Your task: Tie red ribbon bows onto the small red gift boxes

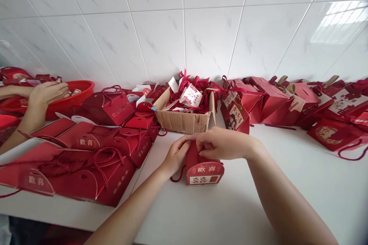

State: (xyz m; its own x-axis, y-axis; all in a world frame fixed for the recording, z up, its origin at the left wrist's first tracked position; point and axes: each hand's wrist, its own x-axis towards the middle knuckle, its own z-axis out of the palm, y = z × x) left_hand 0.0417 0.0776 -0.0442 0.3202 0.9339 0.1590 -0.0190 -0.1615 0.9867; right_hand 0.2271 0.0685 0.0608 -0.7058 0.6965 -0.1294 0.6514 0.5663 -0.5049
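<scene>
A small red gift box (204,173) with pale lettering stands upright on the white table in front of me. My left hand (176,154) grips its left and far edge, the fingers bent and the thumb against the side. From the right, my right hand (220,143) reaches over the top with curled fingers pressed on the box lid. Both sets of fingertips meet near the far upper edge, and that part of the box is hidden behind them. A dark red twisted cord (178,176) hangs out at the box's left side.
An open cardboard carton (184,122) holds red ribbons and printed tags. Red gift boxes with rope handles (115,178) crowd the left; more red boxes (268,101) line the tiled wall at right. Another person's hands (47,93) are over a red basin (86,88) at far left.
</scene>
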